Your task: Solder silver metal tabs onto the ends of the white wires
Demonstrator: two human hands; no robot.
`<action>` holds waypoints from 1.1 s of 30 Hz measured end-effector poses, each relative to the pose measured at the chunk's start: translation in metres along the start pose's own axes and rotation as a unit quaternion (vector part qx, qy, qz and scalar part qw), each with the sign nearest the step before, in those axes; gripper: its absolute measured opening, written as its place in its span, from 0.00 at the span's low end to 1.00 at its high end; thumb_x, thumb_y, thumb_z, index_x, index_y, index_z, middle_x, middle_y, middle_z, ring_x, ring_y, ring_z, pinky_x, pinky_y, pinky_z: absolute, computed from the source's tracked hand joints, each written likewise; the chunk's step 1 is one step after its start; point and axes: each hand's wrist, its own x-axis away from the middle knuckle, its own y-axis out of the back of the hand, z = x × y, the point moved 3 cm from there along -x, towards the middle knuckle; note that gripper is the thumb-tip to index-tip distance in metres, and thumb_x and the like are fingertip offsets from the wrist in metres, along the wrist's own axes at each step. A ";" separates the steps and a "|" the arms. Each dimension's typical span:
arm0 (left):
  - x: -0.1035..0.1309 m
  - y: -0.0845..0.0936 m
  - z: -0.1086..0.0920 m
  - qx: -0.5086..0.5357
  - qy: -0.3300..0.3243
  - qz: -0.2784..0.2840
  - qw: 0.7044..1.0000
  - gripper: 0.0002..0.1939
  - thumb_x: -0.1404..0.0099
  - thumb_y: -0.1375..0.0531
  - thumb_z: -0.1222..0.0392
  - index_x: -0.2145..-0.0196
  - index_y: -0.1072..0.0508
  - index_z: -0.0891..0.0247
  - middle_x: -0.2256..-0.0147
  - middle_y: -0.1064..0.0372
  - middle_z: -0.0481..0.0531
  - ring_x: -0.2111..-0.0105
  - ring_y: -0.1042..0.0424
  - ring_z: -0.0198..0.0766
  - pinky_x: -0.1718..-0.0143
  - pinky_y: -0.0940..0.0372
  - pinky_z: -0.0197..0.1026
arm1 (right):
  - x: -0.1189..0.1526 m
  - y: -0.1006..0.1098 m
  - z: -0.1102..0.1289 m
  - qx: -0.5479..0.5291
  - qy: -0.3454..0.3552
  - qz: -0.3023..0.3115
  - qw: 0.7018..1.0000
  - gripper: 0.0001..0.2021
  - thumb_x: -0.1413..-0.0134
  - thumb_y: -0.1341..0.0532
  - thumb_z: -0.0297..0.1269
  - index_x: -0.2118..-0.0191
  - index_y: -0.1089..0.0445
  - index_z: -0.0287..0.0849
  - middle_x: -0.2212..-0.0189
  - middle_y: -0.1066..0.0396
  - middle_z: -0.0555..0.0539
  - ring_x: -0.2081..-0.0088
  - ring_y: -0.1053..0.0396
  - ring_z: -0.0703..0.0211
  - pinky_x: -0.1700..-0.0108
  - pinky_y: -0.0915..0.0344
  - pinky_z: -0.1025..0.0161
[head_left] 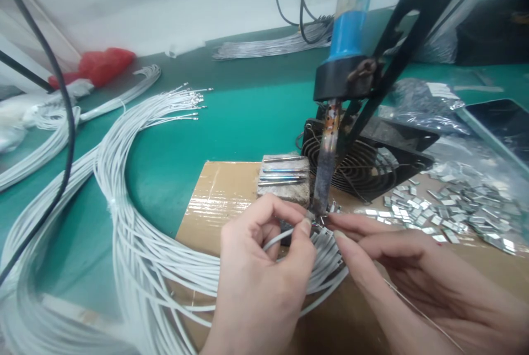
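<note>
My left hand [264, 272] is closed, thumb and forefinger pinching a white cable [276, 240] close to its end. Just right of it, the fingers of my right hand [397, 267] are pressed together; a thin solder wire [417, 311] runs through that hand. Both sets of fingertips meet directly below a soldering iron [326, 173], which is clamped tip down and has a blue handle. The cable's end and the iron's tip are partly hidden by the fingers. Below my hands lie more white cable ends [326, 258], bunched together.
Behind the iron stands a black fan [359, 162]. A grey block [285, 178] carrying several metal rods rests on cardboard [219, 195]. Small shiny metal pieces [438, 206] are scattered at right. A large white cable bundle [119, 178] curves along the left.
</note>
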 end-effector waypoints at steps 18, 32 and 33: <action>0.001 0.003 0.004 -0.014 -0.006 0.008 1.000 0.07 0.40 0.35 0.68 0.74 0.26 0.61 0.69 0.23 0.47 0.71 0.25 0.32 0.72 0.33 0.29 | 0.000 -0.001 0.000 -0.005 -0.017 0.000 1.000 0.06 0.48 0.26 0.43 0.69 0.22 0.51 0.59 0.15 0.47 0.61 0.15 0.47 0.60 0.17 0.60; 0.001 0.003 0.004 -0.005 0.003 0.006 1.000 0.07 0.41 0.34 0.70 0.74 0.26 0.62 0.68 0.23 0.46 0.70 0.25 0.30 0.71 0.33 0.27 | 0.001 -0.002 0.004 -0.009 -0.026 -0.001 1.000 0.07 0.48 0.27 0.42 0.70 0.22 0.48 0.60 0.16 0.45 0.60 0.15 0.47 0.56 0.18 0.60; 0.001 0.002 0.005 -0.004 0.007 0.007 1.000 0.07 0.41 0.34 0.70 0.74 0.26 0.62 0.68 0.22 0.46 0.71 0.25 0.30 0.71 0.33 0.27 | 0.001 -0.002 0.004 -0.009 -0.024 0.005 1.000 0.07 0.48 0.27 0.42 0.71 0.22 0.48 0.60 0.16 0.44 0.60 0.15 0.46 0.57 0.18 0.60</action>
